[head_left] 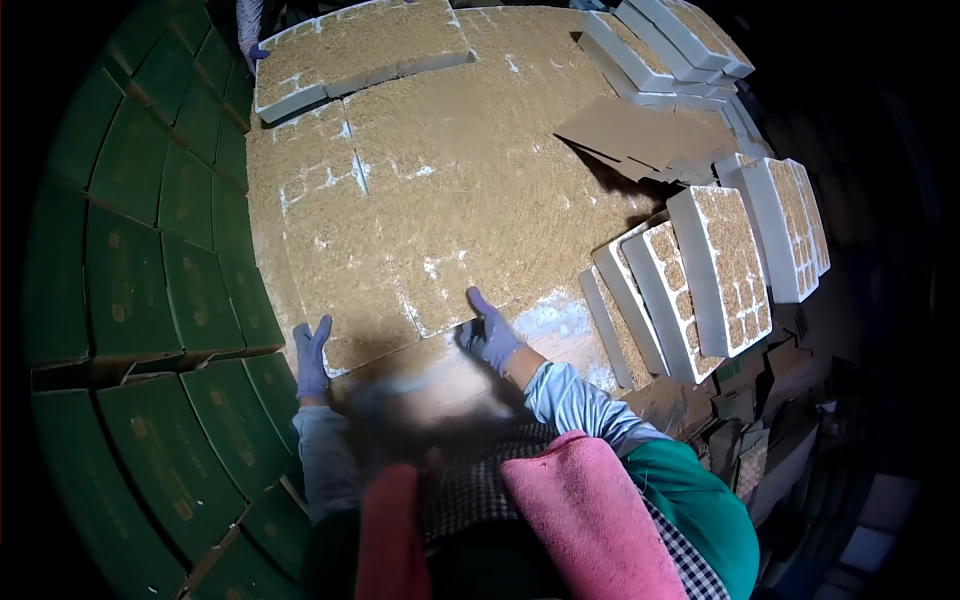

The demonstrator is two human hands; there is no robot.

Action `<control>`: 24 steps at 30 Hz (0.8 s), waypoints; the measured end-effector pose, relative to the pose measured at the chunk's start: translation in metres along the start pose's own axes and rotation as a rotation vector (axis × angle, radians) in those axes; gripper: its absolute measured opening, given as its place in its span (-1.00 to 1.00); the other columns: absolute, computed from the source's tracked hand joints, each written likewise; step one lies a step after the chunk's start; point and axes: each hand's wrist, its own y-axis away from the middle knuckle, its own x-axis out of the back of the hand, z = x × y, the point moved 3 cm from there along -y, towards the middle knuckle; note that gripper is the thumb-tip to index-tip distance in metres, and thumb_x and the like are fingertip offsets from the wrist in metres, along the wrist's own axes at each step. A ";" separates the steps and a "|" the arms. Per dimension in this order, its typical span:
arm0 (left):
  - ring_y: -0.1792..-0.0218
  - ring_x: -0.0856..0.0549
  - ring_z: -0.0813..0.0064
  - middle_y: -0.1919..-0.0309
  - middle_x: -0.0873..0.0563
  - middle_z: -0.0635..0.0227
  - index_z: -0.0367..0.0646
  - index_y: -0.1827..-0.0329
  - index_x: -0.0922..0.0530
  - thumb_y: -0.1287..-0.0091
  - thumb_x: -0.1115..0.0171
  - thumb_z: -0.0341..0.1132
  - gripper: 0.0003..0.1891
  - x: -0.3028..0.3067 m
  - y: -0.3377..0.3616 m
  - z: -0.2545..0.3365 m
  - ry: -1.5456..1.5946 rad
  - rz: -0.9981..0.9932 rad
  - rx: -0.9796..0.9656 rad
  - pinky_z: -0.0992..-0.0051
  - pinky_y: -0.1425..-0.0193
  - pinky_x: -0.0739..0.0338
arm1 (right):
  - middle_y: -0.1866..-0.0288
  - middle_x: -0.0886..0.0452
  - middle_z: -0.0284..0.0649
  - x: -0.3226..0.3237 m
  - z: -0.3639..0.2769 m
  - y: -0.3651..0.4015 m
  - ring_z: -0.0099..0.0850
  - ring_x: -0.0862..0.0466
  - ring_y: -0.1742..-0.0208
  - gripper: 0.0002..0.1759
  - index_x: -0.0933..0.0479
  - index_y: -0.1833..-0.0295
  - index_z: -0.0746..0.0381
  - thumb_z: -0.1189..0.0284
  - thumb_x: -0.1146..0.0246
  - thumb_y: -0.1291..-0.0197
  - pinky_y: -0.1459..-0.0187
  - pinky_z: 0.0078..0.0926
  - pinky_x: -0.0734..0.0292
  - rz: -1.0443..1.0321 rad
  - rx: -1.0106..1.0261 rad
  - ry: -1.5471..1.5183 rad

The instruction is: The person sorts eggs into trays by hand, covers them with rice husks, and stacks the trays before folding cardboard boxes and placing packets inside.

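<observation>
Both hands wear purple gloves. My left hand (311, 362) is at the near left corner of a white foam tray (365, 325) filled with a brown, crumbly material. Its thumb lies over the tray's edge and its fingers run along the outer side. My right hand (490, 338) holds the near edge farther right, thumb on top; its fingertips are partly hidden below the rim. The tray lies level among other filled trays (480, 200) that cover the table, white dividers showing through the filling. Just in front, bare tabletop (400, 385) lies in shadow.
Green boxes (135, 270) are stacked along the left. Filled foam trays (725, 270) lean tilted at right, with more stacked (665, 45) at far right. Flat cardboard (640, 135) lies between them. A co-worker's gloved hand (258, 53) touches a raised tray (365, 50) at the far edge.
</observation>
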 end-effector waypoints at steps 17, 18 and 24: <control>-0.31 -0.31 0.31 -0.38 -0.21 0.09 -0.34 -0.41 -0.11 -0.38 -0.06 -0.23 -0.38 -0.014 0.153 0.102 0.276 0.050 -0.050 0.34 -0.34 -0.27 | 0.14 -0.44 -0.31 0.011 -0.003 0.089 -0.52 -0.51 0.15 -0.42 -0.34 -0.26 0.14 0.55 -0.30 -0.10 0.17 -0.55 -0.56 -0.479 0.827 1.095; -0.26 -0.39 0.31 -0.35 -0.25 0.11 -0.28 -0.42 -0.12 -0.37 -0.07 -0.21 -0.38 -0.018 0.163 0.116 0.349 0.065 0.008 0.33 -0.26 -0.35 | -0.09 -0.44 -0.24 0.001 -0.014 0.136 -0.46 -0.54 -0.02 -0.42 -0.30 -0.28 0.16 0.63 -0.26 -0.13 0.01 -0.50 -0.55 -0.389 1.213 1.546; -0.07 -0.58 0.31 -0.17 -0.46 0.15 -0.23 -0.37 -0.20 -0.34 -0.13 -0.17 -0.41 -0.065 0.193 0.166 0.451 0.097 0.016 0.34 -0.09 -0.53 | -0.20 -0.42 -0.06 0.047 -0.090 0.250 -0.27 -0.53 -0.16 -0.47 -0.25 -0.28 0.24 0.63 -0.19 -0.20 -0.16 -0.36 -0.47 -0.587 0.368 0.244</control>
